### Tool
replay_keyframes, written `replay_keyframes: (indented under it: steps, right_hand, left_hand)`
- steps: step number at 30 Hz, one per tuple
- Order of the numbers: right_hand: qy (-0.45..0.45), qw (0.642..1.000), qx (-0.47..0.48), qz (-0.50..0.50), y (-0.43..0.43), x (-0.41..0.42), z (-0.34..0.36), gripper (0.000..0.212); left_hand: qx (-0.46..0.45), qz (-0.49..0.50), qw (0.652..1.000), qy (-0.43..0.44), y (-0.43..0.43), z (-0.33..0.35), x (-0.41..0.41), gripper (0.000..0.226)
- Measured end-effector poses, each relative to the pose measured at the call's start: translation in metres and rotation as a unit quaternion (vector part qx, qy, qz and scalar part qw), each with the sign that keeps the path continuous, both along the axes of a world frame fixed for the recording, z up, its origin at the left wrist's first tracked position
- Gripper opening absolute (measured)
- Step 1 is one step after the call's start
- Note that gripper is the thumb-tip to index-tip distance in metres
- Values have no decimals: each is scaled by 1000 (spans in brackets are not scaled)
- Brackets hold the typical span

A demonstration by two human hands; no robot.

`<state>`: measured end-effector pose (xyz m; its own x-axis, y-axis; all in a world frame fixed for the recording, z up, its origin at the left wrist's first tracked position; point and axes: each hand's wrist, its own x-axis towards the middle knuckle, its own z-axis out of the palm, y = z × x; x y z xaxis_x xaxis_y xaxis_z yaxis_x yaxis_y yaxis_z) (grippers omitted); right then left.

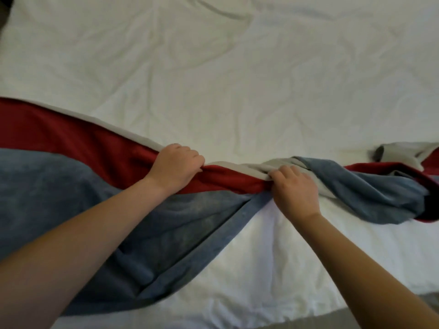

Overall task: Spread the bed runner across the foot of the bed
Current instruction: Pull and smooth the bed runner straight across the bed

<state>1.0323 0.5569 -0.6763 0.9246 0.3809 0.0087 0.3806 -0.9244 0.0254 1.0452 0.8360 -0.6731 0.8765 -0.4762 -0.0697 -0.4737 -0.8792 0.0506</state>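
While the red-and-blue bed runner (71,162) lies twisted across the white sheet (213,79), your left hand (177,168) and right hand (293,189) each clutch its bunched middle.

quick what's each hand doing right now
Left hand: closed, gripping the bed runner at its red band.
Right hand: closed, pinching the bunched, twisted part of the runner.

Both hands (177,166) (294,188) curled, arms extended fwd.
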Motion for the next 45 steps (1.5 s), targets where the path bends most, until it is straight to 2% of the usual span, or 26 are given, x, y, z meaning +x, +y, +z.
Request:
replay_keyframes:
  steps: [4, 8, 10, 17, 23, 29, 34, 36, 39, 41, 45]
  right_hand:
    - [-15, 999, -37, -26, 6, 42, 15, 17]
    - [-4, 996, -65, -62, 9, 86, 19, 7]
    - [-5, 994, -81, -80, 10, 110, 19, 13]
    - [-19, 989, 38, -142, 31, 175, 10, 23]
    - [13, 991, 62, -115, 35, 220, -9, 22]
    - [-12, 992, 96, -78, 40, 285, -20, 20]
    - [105, 989, 102, -27, 46, 292, -41, 30]
    - [108, 988, 110, -17, 43, 283, -44, 42]
    - [68, 987, 145, -4, 34, 263, -38, 56]
    - [41, 990, 133, 36, 20, 243, -32, 51]
    - [10, 979, 25, 204, -31, 188, -22, 21]
  left_hand:
    - [-22, 59, 998, -5, -1, 5, 40, 23]
    - [-30, 83, 996, -21, -3, 5, 73, 20]
    - [-36, 105, 994, -20, -3, 6, 86, 19]
    - [-69, 186, 980, -5, 4, 0, 130, 18]
    - [-21, 195, 981, 0, 8, -10, 167, 19]
    - [6, 251, 967, -30, 7, -9, 216, 16]
    - [30, 324, 945, -15, 4, -21, 222, 18]
    - [-5, 318, 948, -26, -10, -22, 211, 21]
    - [-90, 274, 955, -71, -42, -17, 190, 37]
    - [-108, 218, 966, -83, -68, -13, 172, 39]
    - [-111, 111, 985, -75, -119, -9, 125, 30]
